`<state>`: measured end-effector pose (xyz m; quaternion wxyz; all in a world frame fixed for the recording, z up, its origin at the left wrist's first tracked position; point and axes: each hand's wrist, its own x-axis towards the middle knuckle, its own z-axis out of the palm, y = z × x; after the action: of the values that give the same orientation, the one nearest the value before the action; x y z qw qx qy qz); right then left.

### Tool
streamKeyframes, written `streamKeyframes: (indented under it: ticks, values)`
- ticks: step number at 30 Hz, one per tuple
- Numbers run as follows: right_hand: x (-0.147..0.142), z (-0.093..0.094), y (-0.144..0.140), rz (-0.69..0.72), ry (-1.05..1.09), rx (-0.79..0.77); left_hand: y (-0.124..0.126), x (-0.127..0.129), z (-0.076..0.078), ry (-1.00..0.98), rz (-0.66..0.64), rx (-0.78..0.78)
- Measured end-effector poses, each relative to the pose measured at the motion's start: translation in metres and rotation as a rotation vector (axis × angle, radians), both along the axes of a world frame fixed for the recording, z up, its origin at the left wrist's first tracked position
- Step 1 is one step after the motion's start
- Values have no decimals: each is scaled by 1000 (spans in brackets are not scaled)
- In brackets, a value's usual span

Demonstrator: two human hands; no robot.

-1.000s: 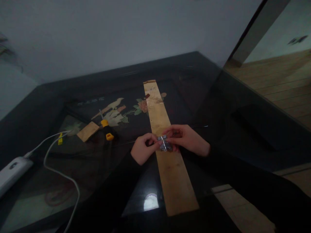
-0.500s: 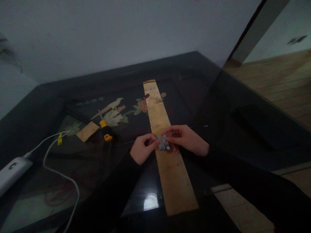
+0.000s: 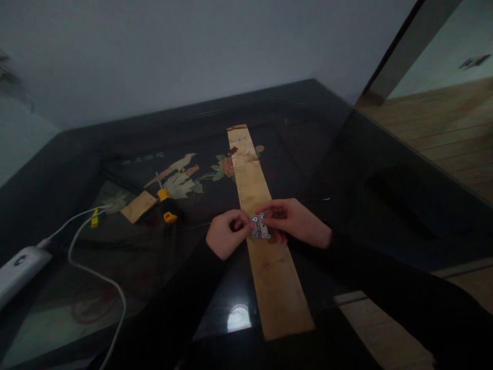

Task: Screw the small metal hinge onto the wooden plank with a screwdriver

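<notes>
A small metal hinge [image 3: 260, 227] with several round holes or screw heads is pinched between my two hands, over the middle of a long wooden board [image 3: 279, 280]. My left hand [image 3: 228, 234] grips the hinge's left leaf with thumb and fingers. On the other leaf are the closed fingertips of my right hand [image 3: 298, 222], some of them hidden behind the metal. Whether the hinge rests on the board or hovers just above it, I cannot tell. The board lies lengthwise away from me on the dark glossy table [image 3: 215, 329].
Left of the board lie a yellow-and-black screwdriver [image 3: 167, 206] and a short wood block [image 3: 139, 206]. A white power strip [image 3: 23, 270] with a white cable [image 3: 102, 276] sits at the far left, near a yellow tag [image 3: 94, 219]. A wall [image 3: 185, 56] stands behind the table.
The hinge has tilted in my fingers, its two leaves now angled differently toward me. Both hands stay in nearly the same place over the board.
</notes>
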<state>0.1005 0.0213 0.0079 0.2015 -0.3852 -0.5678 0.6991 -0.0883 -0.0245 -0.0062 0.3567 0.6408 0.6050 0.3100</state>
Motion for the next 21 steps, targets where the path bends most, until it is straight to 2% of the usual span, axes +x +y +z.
streamKeyframes:
  ticks: [9,21]
  values:
    - [-1,2,-2,-6,-18,51,-3,4,3,94,13,286]
    - [-1,-5,-3,-5,32,122,-4,3,-3,170,-38,454]
